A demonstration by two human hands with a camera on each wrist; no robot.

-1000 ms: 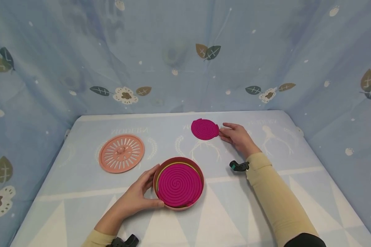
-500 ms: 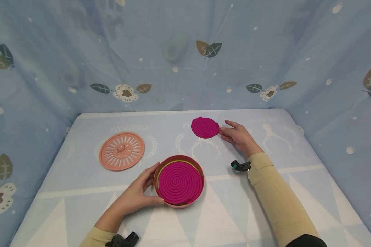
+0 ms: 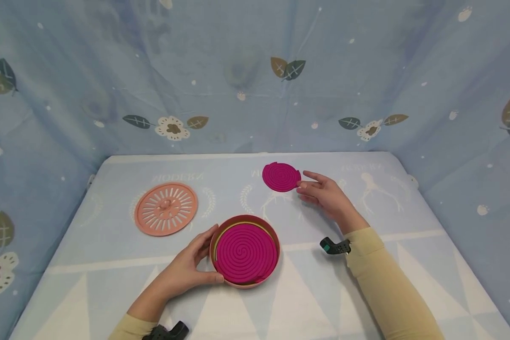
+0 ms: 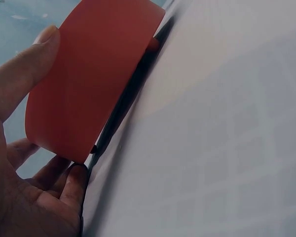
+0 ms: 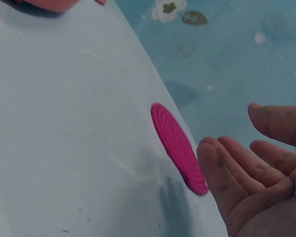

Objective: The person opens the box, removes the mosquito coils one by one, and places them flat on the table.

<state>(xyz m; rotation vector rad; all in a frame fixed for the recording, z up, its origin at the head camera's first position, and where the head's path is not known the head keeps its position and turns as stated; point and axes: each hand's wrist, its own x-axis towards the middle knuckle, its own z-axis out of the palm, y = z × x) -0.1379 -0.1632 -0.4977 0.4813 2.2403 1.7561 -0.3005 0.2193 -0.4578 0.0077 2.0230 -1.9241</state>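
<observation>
My left hand grips the side of a round coral-red container, thumb at the near side and fingers round the far left. In the left wrist view, the container's smooth outer wall and small feet show. Inside it lies a magenta spiral coaster, with a thin yellow-green rim showing around it. A smaller-looking magenta spiral coaster lies flat near the table's back edge. At its right edge is my right hand, fingers loosely extended; in the right wrist view the fingertips overlap the coaster's end, and contact is unclear.
A coral slotted round lid with a central knob lies flat at left. The patterned cloth-covered table is bounded by blue printed curtains at the back and both sides. Each wrist wears a black device.
My right hand has shifted slightly down and left, its fingertips now at the coaster's lower right edge. The coaster stays put, and my left hand and the container keep their place.
</observation>
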